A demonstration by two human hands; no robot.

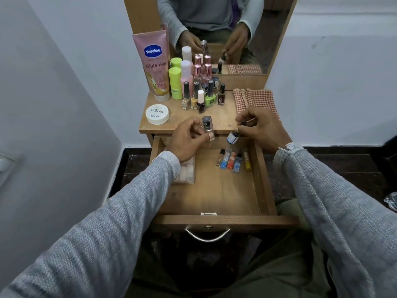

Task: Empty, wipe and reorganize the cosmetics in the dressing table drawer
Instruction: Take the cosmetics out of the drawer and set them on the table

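Small wooden desk against a white wall. My left grip curls round a silver-capped bottle; my right grip pinches a small blue vial. Both hover over the drawer, where vials at one o'clock and a clear box at nine remain. Emptying seems nearly done; wiping with the cloth is left.

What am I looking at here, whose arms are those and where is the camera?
No machine here: a person wears a camera on the head, looking down at their own arms. The left hand holds a clear bottle; the right hand pinches a small blue-labelled bottle in its fingers. Below is the open drawer with a row of little bottles. On the tabletop stand nail polishes, a pink tube, a white jar and a checked cloth. The mirror reflects it all.
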